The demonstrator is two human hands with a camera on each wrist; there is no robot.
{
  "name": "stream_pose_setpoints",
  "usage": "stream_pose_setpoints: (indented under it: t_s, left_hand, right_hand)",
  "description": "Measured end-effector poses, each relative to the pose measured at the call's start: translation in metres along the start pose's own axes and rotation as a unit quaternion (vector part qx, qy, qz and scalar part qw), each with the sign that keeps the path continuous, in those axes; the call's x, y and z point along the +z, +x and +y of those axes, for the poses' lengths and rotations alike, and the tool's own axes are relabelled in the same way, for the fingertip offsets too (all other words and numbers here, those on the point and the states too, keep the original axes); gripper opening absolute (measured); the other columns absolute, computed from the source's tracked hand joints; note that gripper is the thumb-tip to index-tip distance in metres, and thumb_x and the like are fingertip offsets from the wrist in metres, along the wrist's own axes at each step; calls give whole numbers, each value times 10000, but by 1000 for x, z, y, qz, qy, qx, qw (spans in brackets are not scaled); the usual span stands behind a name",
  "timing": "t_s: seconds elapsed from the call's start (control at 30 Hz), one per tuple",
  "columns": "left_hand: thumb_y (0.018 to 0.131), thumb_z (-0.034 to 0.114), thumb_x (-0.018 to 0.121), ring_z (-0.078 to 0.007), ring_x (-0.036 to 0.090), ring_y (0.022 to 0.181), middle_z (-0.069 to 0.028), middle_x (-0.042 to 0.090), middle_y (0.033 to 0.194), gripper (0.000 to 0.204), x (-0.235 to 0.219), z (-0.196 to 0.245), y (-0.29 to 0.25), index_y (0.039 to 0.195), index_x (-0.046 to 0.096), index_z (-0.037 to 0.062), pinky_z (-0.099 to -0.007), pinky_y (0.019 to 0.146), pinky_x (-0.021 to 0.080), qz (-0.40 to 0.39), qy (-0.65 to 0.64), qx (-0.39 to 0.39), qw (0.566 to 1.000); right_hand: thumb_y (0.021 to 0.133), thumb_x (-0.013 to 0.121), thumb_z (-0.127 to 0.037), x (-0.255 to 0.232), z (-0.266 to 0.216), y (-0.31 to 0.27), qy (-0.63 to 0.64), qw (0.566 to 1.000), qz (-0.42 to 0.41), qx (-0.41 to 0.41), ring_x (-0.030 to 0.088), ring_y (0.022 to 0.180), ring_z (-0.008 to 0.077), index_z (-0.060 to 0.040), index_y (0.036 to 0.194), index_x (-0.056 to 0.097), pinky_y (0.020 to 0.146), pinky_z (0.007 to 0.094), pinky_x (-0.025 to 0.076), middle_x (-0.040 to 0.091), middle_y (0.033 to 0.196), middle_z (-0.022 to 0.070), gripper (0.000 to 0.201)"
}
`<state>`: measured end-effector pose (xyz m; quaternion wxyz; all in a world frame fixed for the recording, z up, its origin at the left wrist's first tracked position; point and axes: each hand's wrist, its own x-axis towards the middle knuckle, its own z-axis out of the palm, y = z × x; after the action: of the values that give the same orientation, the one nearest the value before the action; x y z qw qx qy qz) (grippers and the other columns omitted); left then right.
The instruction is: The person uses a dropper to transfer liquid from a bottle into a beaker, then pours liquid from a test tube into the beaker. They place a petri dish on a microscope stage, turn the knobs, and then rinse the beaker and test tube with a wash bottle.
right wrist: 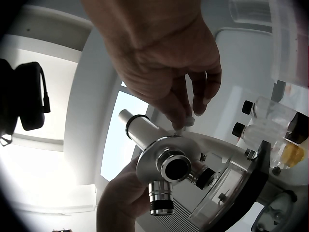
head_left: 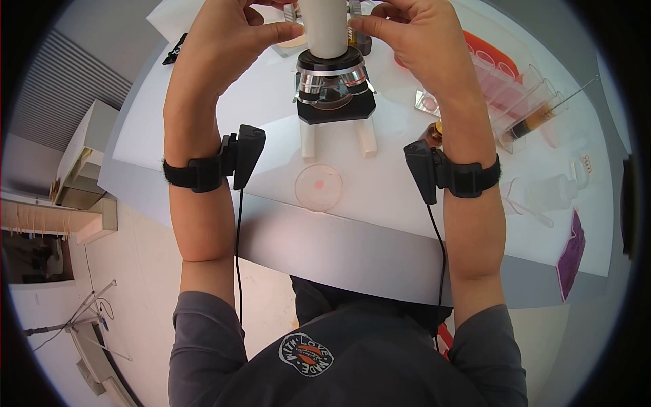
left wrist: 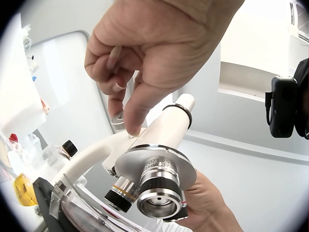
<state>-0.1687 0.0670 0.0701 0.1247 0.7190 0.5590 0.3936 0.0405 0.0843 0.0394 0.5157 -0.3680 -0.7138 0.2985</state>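
A white microscope (head_left: 324, 34) stands upright on the table, its black stage (head_left: 336, 112) towards the person. My left hand (head_left: 234, 34) pinches the ridged focus knob (left wrist: 117, 121) on one side of the microscope arm, between thumb and fingers. On the opposite side my right hand (head_left: 424, 30) pinches the matching knob (right wrist: 189, 121). Silver objective lenses (left wrist: 159, 188) hang from the round nosepiece (right wrist: 147, 162) below the tube. Under them a clear round dish (right wrist: 216, 197) lies on the stage.
Before the microscope's feet lies a petri dish (head_left: 319, 188) with a pink spot. To the right are a pink test tube rack (head_left: 498, 85), an orange tray (head_left: 505, 49), a small brown bottle (head_left: 432, 133), a clear wash bottle (head_left: 553, 190) and a purple cloth (head_left: 571, 254).
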Motion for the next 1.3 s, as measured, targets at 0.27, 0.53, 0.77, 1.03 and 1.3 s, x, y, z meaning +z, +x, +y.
stream_pose_setpoints:
  t_s: [0.27,0.53,0.77,1.03,1.3]
  left_hand:
    - [737,42,789,-51,424,539,40,490,620,231,1,-3,0,898,624,38,-219,468,295,5,-10,16,1000]
    - [737,39,790,-50,414,532,43,483,614,233,-2,9,-4,905,628,39,-221,464,291,-4,-23,12,1000]
    - [734,53,798,-51,402,533,47,472,612,241,1,1,0,914,638,39,-228,466,285,3,-5,11,1000]
    - [721,57,806,-60,390,532,39,457,606,256,1,1,-2,923,652,31,-239,475,282,18,26,33,999]
    - [722,56,805,-59,389,532,39,459,606,255,3,-1,-2,923,649,31,-238,475,284,17,10,42,999]
  right_hand:
    - [809,674,43,-1,-2,-1,2,1000,-2,-3,542,598,73,14,1074,734,546,221,434,644,686,35,273]
    - [804,675,50,0,6,2,17,1000,-3,-21,544,603,74,13,1067,738,552,222,438,645,688,31,273]
    - [795,680,64,1,8,2,11,999,1,-35,555,613,76,11,1065,739,559,219,447,650,699,32,281]
    - [788,680,86,2,8,1,14,999,11,-31,561,615,76,14,1057,739,563,218,453,655,708,34,284]
    - [785,682,83,2,8,1,14,999,6,-37,554,610,78,12,1040,739,561,222,447,644,692,29,270]
